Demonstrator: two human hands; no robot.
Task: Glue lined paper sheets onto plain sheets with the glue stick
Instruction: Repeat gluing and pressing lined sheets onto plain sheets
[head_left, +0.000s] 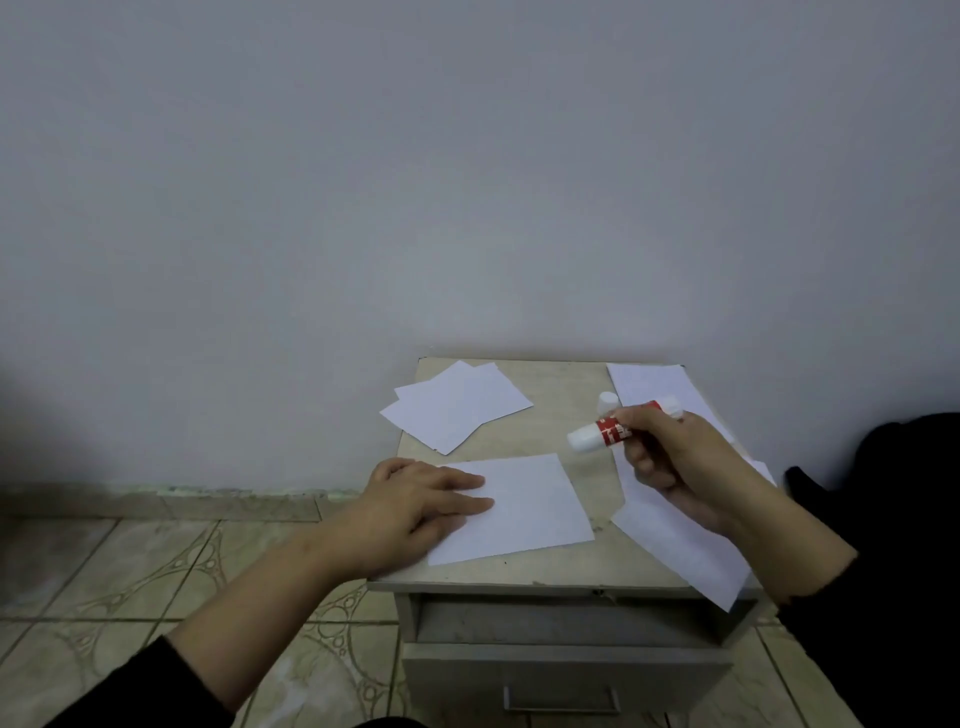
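right hand (670, 462) around glue stick (613, 430)

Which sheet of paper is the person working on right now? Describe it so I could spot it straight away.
Find the small grey cabinet against the wall. On its top, nearest the front edge, one white sheet lies flat on its own. Unlike the other papers, it has the left hand resting on its left side, with the glue stick held just above.
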